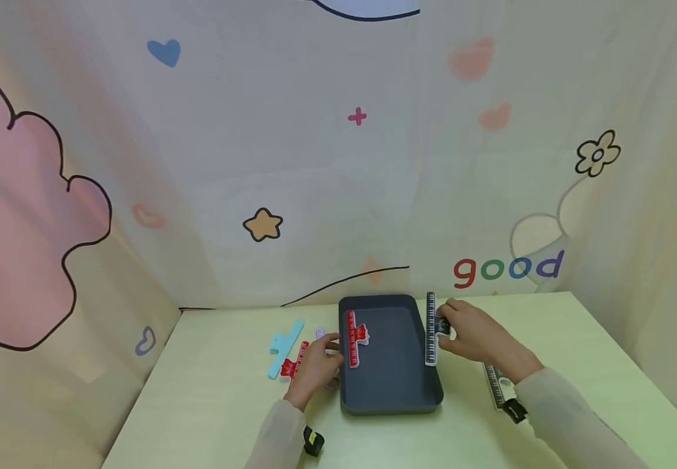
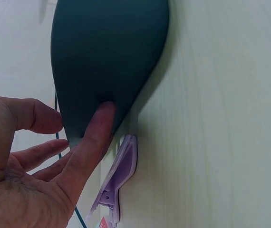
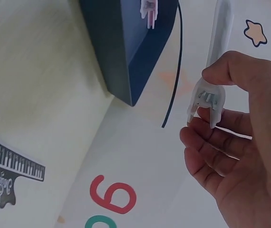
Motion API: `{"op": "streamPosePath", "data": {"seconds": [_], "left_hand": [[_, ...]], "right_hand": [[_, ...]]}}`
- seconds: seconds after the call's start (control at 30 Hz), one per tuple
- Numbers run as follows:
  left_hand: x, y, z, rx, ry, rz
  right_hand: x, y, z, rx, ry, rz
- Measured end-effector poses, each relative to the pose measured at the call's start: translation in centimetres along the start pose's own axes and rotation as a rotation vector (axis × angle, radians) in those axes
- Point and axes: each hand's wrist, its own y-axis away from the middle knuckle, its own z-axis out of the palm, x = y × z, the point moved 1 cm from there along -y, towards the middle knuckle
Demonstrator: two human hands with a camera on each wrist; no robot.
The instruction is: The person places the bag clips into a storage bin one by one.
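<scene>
My right hand (image 1: 473,329) pinches a black-and-white piano-keyboard clip (image 1: 431,329) by its handle, with the long jaw overlapping the right rim of a dark grey tray (image 1: 393,384). The right wrist view shows this clip (image 3: 208,97) end-on, its metal spring visible between thumb and fingers. At the tray's left side, my left hand (image 1: 316,365) touches the wall with its fingertips, one finger pressing the outer face. A red keyboard clip (image 1: 352,345) lies inside the tray along the left. A purple clip (image 2: 121,175) lies on the table beneath the left hand.
Left of the tray are a light blue clip (image 1: 285,348) and another red clip (image 1: 301,355), partly hidden by the left hand. A second black-and-white keyboard clip (image 1: 494,385) lies near the right sleeve. A patterned curtain (image 1: 315,163) stands behind the table (image 1: 221,391).
</scene>
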Motion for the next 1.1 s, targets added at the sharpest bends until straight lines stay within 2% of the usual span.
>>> {"op": "streamPosePath", "data": {"seconds": [0.5,0.87,1.1], "left_hand": [[-0.1,0.0,0.1,0.0,0.015,0.019],[-0.2,-0.3,0.2,-0.001,0.0,0.025],[-0.2,0.0,0.1,-0.005,0.004,0.023]], "right_hand": [[-2.0,-2.2,-0.2,-0.007,0.025,-0.012],[-4.0,-4.5,0.2,-0.066,0.011,-0.012],[-5.0,-6.0,1.4,-0.113,0.012,-0.006]]}}
